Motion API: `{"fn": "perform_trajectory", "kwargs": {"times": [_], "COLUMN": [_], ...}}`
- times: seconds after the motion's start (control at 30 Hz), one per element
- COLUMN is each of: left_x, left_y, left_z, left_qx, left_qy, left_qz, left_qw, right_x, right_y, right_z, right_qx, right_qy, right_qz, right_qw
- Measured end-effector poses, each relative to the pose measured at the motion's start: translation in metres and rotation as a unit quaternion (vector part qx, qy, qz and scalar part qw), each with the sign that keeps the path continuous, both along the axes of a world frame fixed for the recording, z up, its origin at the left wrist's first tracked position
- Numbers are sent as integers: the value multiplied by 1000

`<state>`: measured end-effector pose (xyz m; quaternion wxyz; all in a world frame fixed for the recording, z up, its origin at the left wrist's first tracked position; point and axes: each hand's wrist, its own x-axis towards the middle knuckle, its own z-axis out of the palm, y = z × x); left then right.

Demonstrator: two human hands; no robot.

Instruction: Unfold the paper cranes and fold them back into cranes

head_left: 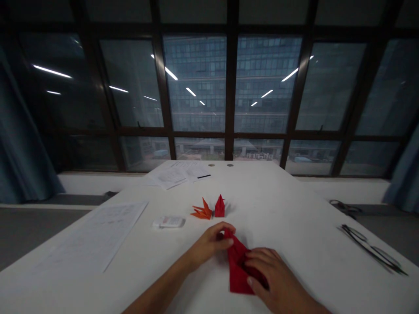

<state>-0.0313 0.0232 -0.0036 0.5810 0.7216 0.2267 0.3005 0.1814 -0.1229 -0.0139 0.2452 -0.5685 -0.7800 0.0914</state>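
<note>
A partly folded sheet of red origami paper [238, 266] is held between my two hands, low in the middle of the view. My left hand [212, 244] pinches its upper left corner between thumb and fingers. On the right side, my right hand [271, 274] grips the paper, thumb at the lower edge and fingers over the top, hiding part of the folds. Just beyond my hands stand a folded orange paper piece [203, 210] with several pointed tips and a smaller folded red paper piece [220, 206], side by side.
A small white packet [169, 222] lies left of the folded pieces. Printed sheets [88, 240] cover the table's left side, with more papers [173, 173] and a black pen [204, 176] farther back. Eyeglasses [373, 248] rest near the right edge of the white table [307, 226].
</note>
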Motion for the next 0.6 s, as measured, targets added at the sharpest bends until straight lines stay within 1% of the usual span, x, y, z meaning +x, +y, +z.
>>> {"fn": "perform_trajectory", "kwargs": {"times": [0.03,0.1,0.2,0.27,0.37,0.4,0.5,0.6], "left_x": [-4,-7,-6,-2,3,5,8,11], "left_y": [1,2,4,5,5,4,2,2], "left_z": [2,4,1,-4,-12,-14,-19,-21], "left_qx": [-24,-53,-62,-53,-8,8,10,11], "left_qy": [-7,-23,-28,-22,0,4,4,4], "left_qz": [-25,-48,-42,-20,52,63,88,97], "left_qw": [999,997,997,998,999,998,996,995], "right_x": [0,1,1,2,4,5,8,12], "right_y": [0,-1,-2,-2,-1,-1,0,0], "right_z": [-1,-2,-4,-6,-7,-8,-9,-9], "right_qx": [5,10,11,9,6,7,32,51], "right_qy": [6,23,49,57,64,62,26,-8], "right_qz": [-2,-1,-2,-5,-31,-34,22,61], "right_qw": [1000,1000,999,998,997,997,999,997]}}
